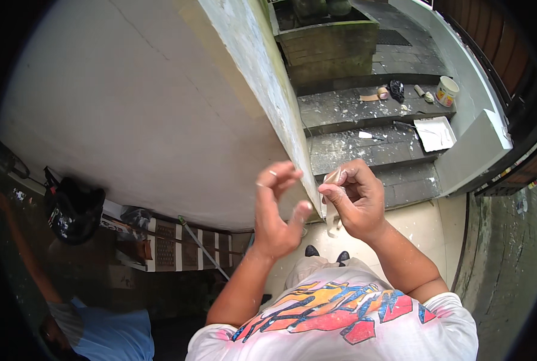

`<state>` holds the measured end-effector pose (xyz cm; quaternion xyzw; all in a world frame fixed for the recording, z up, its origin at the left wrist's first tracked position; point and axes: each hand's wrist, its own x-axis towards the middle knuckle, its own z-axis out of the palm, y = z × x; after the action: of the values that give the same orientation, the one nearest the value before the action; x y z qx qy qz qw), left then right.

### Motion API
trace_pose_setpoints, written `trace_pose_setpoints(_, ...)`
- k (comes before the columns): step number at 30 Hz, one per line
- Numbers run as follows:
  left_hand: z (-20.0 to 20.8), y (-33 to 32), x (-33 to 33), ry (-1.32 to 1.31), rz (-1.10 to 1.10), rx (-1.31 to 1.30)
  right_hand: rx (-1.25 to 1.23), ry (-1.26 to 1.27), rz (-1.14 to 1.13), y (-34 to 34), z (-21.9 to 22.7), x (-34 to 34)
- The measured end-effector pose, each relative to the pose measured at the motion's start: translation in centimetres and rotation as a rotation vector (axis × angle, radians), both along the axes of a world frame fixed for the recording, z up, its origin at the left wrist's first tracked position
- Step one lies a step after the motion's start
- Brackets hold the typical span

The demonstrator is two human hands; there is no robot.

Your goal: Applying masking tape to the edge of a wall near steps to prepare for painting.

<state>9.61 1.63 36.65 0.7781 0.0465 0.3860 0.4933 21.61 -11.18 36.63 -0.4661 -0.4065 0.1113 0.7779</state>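
Observation:
My right hand (359,201) is closed, with thumb and fingers pinching a thin beige strip (333,225) that looks like masking tape. One end sticks up between the fingertips and the rest dangles, curled, below the hand. To its left, my left hand (278,210) is raised with the fingers apart and bent, holding nothing; motion blurs it slightly. Both hands are near the lower end of the wall edge (268,78), a narrow face with patchy white and bluish paint. Left of that edge spreads the broad beige wall (142,120), which has thin cracks.
Paint-flecked dark steps (341,153) rise beyond my hands. On them are a tape roll (383,92), a crumpled black bag (396,90), a white bucket (447,91) and a white paint tray (435,133). At left are a black helmet (76,207) and another person in blue (112,331).

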Motion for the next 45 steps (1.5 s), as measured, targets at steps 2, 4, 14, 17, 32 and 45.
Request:
trace_pose_setpoints(2,-0.5,-2.1,-1.5,0.032,-0.111,-0.219,-0.107,0.01,0.062,-1.0,0.6,-0.6)
trace_pose_setpoints(4,1.3,-1.7,-1.6,0.098,-0.156,-0.267,-0.146,-0.106,0.076,-1.5,0.1,-0.3)
trace_pose_setpoints(14,4.8,-2.2,-1.5,0.284,-0.04,-0.004,-0.158,-0.249,-0.05,-1.8,-2.9,-2.0)
trace_pose_setpoints(17,4.2,-1.0,-1.6,0.156,0.052,0.157,-0.266,-0.148,-0.088,-1.4,-2.6,-2.8)
trace_pose_setpoints(32,8.2,9.7,4.4,-0.023,0.237,1.075,-0.234,0.069,-0.191,6.9,-9.6,-3.8)
trace_pose_setpoints(45,6.4,12.1,4.7,-0.12,0.347,1.018,-0.109,0.295,-0.296,10.1,-10.8,-1.6)
